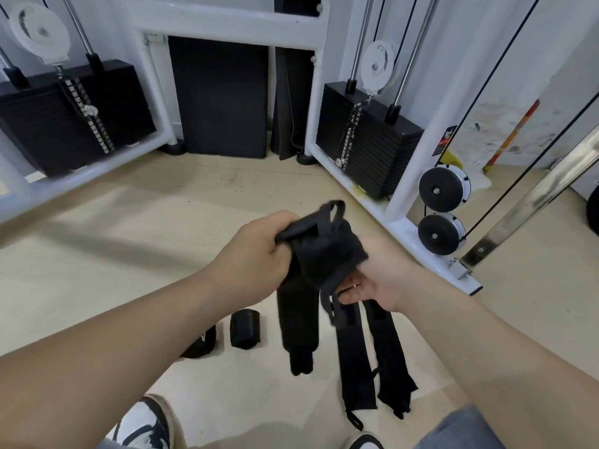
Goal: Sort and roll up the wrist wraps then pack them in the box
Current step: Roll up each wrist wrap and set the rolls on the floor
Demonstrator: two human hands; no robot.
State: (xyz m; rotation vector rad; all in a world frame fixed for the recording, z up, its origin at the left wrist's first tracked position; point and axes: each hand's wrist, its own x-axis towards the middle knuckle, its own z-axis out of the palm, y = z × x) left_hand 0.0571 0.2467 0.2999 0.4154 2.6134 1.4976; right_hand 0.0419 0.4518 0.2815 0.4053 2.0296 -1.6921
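Left hand [256, 254]: clenched round top of black wrist wrap [324, 251] | right hand [382, 280]: palm up, fingers straight, supporting wrap underneath | rolled wraps [244, 327]: on floor [162, 222]

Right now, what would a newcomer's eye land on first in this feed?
The bundle of black wrist wraps held mid-frame: the left hand grips its top while the right hand supports it from beneath, long strips trailing down toward the floor. Next, two rolled wraps sit on the pale floor, lower left of the hands. Behind, black weight stacks in a white cable machine flank the view.
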